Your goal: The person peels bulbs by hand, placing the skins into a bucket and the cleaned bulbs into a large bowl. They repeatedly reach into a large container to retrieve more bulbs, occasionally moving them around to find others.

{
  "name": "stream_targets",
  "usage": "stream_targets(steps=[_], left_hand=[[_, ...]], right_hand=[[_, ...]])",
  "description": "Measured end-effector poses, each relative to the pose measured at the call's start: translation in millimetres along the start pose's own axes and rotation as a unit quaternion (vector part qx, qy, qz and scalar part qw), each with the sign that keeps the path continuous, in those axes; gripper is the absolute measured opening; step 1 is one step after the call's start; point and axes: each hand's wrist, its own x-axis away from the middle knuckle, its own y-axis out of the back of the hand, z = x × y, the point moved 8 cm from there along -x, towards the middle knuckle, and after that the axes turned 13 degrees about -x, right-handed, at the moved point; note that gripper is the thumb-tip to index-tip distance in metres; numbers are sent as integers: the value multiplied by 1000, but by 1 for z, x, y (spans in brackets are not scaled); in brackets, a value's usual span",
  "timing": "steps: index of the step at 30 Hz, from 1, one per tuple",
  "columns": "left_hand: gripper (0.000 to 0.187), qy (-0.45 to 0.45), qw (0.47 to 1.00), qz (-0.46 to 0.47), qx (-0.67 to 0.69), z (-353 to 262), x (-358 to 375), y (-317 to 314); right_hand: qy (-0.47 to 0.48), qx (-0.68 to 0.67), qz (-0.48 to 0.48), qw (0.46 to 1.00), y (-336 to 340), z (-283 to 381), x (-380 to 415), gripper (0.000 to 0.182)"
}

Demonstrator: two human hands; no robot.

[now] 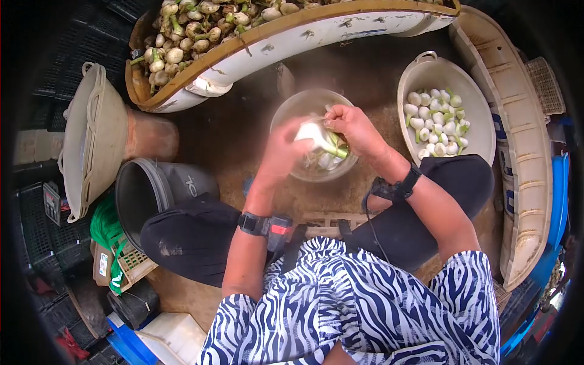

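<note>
Over a pale round tub point(298, 100), my left hand point(283, 146) is closed around a white garlic bulb point(311, 134) with a green stem that points down to the right. Close beside it, the fingers of my right hand point(359, 129) are pinched on what looks like a thin strip of peel at the bulb's upper side. Both hands are slightly blurred. Below them, pieces of peel and green stem point(328, 161) lie in the tub, partly hidden by my hands.
To the right, a pale basin point(477, 125) holds several clean white bulbs point(435, 121). A long trough point(286, 45) of unpeeled bulbs point(201, 36) spans the far side. Stacked basins point(85, 146), a grey bucket point(158, 188) and green netting point(108, 225) stand left. A long beige trough point(517, 164) borders the right.
</note>
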Motion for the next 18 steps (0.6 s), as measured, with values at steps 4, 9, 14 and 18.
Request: stream_targets(steps=[4,9,14,18], left_hand=[[43,-89,993,-52,49,-16,2,0],[46,127,949,-87,276,36,-3,-21],[59,99,966,52,235,32,2,-24],[65,90,952,17,293,33,14,-7]], right_hand=[[13,-90,-39,995,7,-1,-3,1],[88,92,-14,992,0,20,0,3],[131,70,-179,973,64,32,-8,13],[140,378,-95,910,77,43,-25,26]])
